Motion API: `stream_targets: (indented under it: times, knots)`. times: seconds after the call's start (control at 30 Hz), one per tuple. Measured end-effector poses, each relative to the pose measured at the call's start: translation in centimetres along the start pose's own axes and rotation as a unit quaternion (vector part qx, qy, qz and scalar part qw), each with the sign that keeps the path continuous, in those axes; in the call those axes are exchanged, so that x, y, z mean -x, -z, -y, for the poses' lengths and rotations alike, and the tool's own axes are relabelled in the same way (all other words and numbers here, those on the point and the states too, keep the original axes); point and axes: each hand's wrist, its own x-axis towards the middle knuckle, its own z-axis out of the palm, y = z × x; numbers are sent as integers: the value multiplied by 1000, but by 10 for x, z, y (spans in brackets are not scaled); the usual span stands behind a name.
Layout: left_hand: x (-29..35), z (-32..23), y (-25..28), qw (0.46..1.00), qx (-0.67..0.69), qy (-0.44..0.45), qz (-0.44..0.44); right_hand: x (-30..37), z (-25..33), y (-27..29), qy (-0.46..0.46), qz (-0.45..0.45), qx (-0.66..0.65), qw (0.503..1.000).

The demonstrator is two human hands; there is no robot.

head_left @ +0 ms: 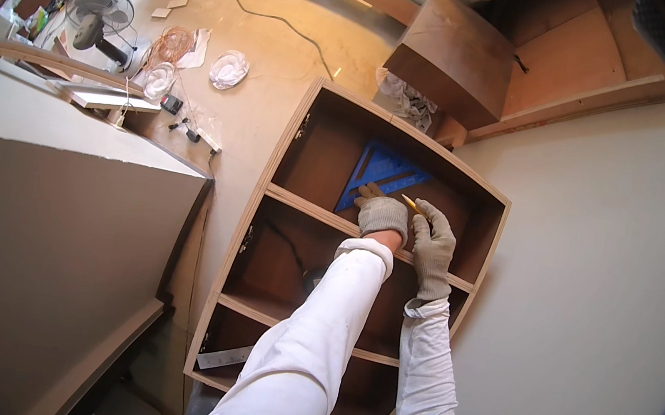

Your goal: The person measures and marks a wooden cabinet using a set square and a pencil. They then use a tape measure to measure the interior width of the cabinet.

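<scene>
My left hand (pixel 383 216), in a beige work glove, reaches into the far compartment of a brown wooden cabinet (pixel 329 217). Its fingers are bent over the lower edge of a blue triangular speed square (pixel 379 170), gripping it. Just to the right, my right hand (pixel 433 250), gloved as well, is closed around a yellow pencil (pixel 411 204). The pencil's tip points up and left toward the square. Part of the square is covered by my left hand, and my sleeves hide much of the nearer compartments.
A metal ruler or strip (pixel 224 358) and a dark cable (pixel 286 243) lie inside nearer compartments. A brown box (pixel 453 55) stands beyond the cabinet, beside a pale wall (pixel 588 241) on the right. On the floor at left are a fan (pixel 99 17), a white bundle (pixel 229 70) and cords.
</scene>
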Motion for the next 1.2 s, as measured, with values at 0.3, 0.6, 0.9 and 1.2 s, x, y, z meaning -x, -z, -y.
stream_targets:
  times: [0.3, 0.6, 0.9, 1.2]
  knots:
    - [20, -1, 19, 1000, 7, -18, -8, 1, -1, -10, -157, -57, 7, 986]
    - [10, 1, 6, 998, 27, 10, -52, 2, -12, -21, -17, -81, 208, 974]
    - [12, -2, 18, 999, 30, 14, 28, -18, -4, -13, -63, 17, 88, 994]
    - [0, -8, 0, 998, 46, 29, -16, -132, 77, -67, 163, 228, 366, 887]
